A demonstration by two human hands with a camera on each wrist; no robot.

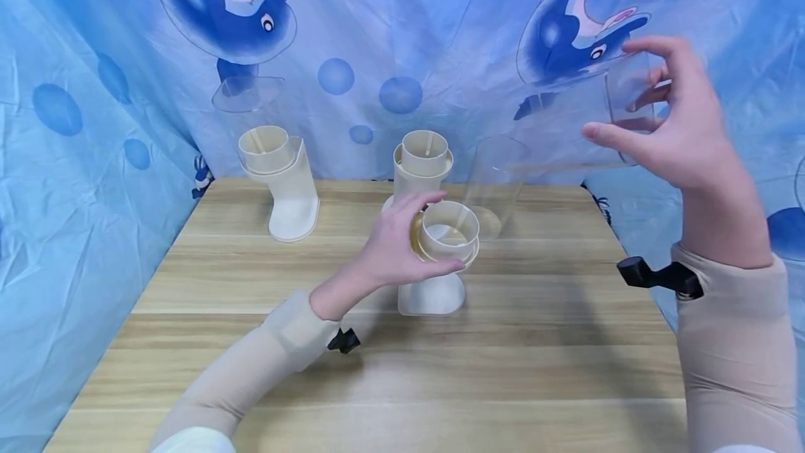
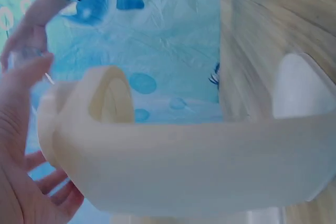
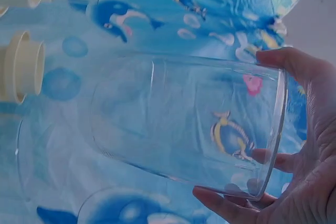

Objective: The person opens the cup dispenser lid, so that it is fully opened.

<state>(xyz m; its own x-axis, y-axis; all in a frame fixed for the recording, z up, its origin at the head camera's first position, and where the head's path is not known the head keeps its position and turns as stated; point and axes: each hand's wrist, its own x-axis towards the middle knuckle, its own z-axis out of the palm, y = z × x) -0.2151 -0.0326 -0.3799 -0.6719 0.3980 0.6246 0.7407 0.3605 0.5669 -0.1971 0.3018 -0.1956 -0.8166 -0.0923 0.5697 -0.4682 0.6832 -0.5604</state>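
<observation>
My left hand [image 1: 393, 240] grips the round collar at the top of a cream plastic stand [image 1: 434, 296], which is upright on the table. In the left wrist view the stand's curved body [image 2: 184, 169] fills the middle, with thumb and fingers on either side of its collar. Raised at the right, my right hand [image 1: 685, 121] holds a clear tumbler-shaped container [image 1: 562, 121] by one end. It lies tilted on its side in the air, its other end towards the stands. The right wrist view shows thumb and fingers around the wide end of this clear container [image 3: 184, 124].
A second cream stand [image 1: 423, 165] is behind the gripped one. Far left, another stand [image 1: 292, 194] carries a clear container [image 1: 248, 100]. One more clear container [image 1: 493, 184] stands beside the gripped stand. Blue dolphin-print cloth [image 1: 358, 12] hangs around the wooden table [image 1: 503, 383].
</observation>
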